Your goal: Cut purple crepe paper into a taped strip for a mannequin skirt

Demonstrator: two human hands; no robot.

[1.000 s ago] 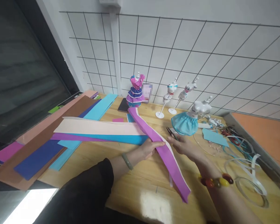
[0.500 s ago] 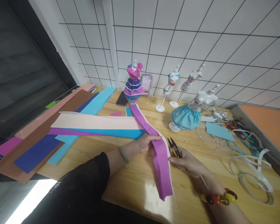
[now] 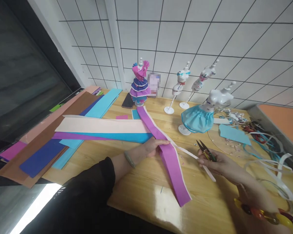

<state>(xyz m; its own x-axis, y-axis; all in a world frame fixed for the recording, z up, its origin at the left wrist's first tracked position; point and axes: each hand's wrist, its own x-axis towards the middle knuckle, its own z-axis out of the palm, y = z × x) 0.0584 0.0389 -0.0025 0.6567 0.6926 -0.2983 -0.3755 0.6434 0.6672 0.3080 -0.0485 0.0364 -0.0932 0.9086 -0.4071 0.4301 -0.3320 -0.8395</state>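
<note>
My left hand pinches a long purple paper strip near its middle, thumb on top. A white line runs along the strip's right edge. From that edge a narrow white backing strip stretches across to my right hand, its loose end hanging below the fingers. My right hand is closed on this backing strip and also carries a pair of thread snips with dark blades pointing up and left. Under the purple strip's upper part lie a pale pink strip and a blue strip.
Colored paper sheets are stacked at the left. At the back stand a ruffled-dress mannequin, two slim mannequins, and a blue-skirted one. A phone, loose white ribbon and an orange-bottomed tray lie around.
My right hand has moved right, pulling the white backing strip away from the purple strip's edge. The purple strip's lower end has swung right. My left hand keeps its hold.
</note>
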